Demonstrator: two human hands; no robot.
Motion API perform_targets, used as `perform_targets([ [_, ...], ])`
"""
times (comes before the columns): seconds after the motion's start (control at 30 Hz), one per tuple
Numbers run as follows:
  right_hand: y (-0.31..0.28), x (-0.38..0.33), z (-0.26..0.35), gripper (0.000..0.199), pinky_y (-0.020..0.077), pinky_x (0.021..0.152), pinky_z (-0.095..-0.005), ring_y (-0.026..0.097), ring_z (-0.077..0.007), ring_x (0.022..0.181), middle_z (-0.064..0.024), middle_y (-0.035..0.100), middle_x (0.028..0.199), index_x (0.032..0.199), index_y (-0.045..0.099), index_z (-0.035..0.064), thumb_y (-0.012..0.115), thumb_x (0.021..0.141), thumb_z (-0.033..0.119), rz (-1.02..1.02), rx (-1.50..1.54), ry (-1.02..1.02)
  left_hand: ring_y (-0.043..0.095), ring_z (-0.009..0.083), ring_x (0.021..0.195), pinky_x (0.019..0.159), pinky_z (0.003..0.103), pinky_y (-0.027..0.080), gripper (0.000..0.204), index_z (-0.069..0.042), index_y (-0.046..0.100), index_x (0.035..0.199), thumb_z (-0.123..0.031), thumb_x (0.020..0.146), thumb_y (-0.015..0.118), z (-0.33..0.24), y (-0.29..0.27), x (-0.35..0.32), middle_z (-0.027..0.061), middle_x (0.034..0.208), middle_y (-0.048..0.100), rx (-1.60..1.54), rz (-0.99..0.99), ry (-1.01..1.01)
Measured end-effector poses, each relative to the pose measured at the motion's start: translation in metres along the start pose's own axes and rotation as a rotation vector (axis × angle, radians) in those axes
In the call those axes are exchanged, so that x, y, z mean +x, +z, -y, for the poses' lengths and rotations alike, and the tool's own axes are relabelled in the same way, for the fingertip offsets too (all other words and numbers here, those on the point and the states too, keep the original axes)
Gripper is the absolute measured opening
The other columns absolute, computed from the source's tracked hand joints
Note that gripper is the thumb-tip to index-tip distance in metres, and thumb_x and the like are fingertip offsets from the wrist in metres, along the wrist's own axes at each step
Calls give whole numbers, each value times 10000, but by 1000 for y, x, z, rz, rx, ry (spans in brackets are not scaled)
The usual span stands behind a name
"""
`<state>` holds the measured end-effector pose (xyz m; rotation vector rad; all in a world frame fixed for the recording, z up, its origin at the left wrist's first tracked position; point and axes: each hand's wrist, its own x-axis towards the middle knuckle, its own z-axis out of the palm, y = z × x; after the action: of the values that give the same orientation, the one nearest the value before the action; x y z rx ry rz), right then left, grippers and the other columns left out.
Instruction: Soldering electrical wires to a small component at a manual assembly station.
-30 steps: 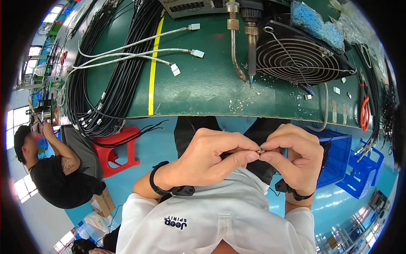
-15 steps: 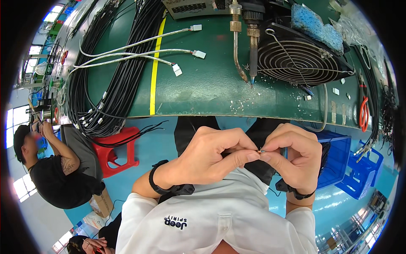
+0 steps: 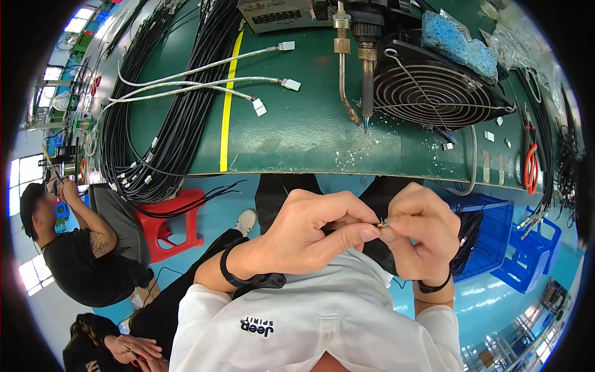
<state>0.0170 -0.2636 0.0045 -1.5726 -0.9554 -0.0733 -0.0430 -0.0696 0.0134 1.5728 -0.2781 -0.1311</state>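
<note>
Wire end [image 3: 382, 222], tiny, with a fleck of orange and blue, sits pinched between both hands just below the near edge of the green bench [image 3: 297, 133], above the person's lap. It looks very light, thin and bendable, probably easy to kink or lose, so the grip belongs right at the tip with fingertip pads and little force; what trails from it is hidden behind the fingers.

Going from the left: a seated co-worker in black [image 3: 74, 248] is well apart at the picture's edge, beside a red stool [image 3: 170, 217]. Above it a thick bundle of black cables [image 3: 167, 124] runs along the bench and spills over its edge, with pale leads ending in white connectors [image 3: 290, 84] lying across a yellow stripe [image 3: 228, 105].

The left hand [image 3: 310, 232] is curled narrow, thumb and forefinger closed on the wire end. The right hand [image 3: 421, 239] meets it, its fingertips also pressed on the same piece; both wrists wear dark bands.

Further right on the bench a soldering iron [image 3: 367, 74] hangs tip-down beside a round fan grille [image 3: 427, 90], solder crumbs scattered beneath, a blue sponge [image 3: 458, 46] behind. Red-handled cutters [image 3: 530, 167] lie near the far edge; blue bins [image 3: 496, 239] stand under it. Nothing stands between the hands, though the hot iron hangs near above them.
</note>
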Motion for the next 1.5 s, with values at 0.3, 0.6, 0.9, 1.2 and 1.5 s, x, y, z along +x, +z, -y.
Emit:
perform_targets([
  [0.3, 0, -14, 7, 270, 445, 497, -266, 558, -162, 588, -97, 615, 775, 914, 634, -11, 794, 696, -25, -222, 78, 100, 700, 161, 638, 556, 233, 524, 100, 57, 630, 903, -41, 902, 645, 2, 3, 0, 111, 730, 692, -7, -29, 31],
  [0.6, -4, -1, 7, 268, 453, 533, -218, 566, -126, 627, -96, 647, 811, 933, 672, -24, 795, 695, -41, -30, 68, 199, 674, 147, 634, 551, 240, 517, 95, 53, 658, 932, -33, 898, 638, 0, 2, 2, 121, 775, 692, 61, -49, 15],
  [0.9, -8, 3, 11, 186, 433, 518, -206, 562, -105, 619, -98, 653, 778, 859, 689, -15, 777, 703, -65, -11, 98, 312, 638, 138, 586, 521, 241, 483, 91, 23, 670, 909, -57, 867, 674, 0, 1, 3, 110, 734, 680, 244, -61, 61],
  [1.2, -7, -5, 6, 164, 435, 555, -225, 580, -121, 644, -107, 667, 782, 842, 693, -24, 771, 709, -80, -88, 393, 423, 632, 141, 561, 516, 229, 480, 73, 29, 658, 877, -34, 853, 685, 7, 10, 5, 96, 727, 688, 203, -131, 150],
  [1.5, 19, -11, 9, 133, 455, 579, -261, 596, -159, 666, -125, 664, 815, 799, 690, -30, 740, 710, -114, -333, 456, 288, 643, 129, 570, 523, 234, 497, 122, 47, 608, 889, -43, 860, 685, 4, 15, 7, 109, 719, 689, -45, -205, 78],
])
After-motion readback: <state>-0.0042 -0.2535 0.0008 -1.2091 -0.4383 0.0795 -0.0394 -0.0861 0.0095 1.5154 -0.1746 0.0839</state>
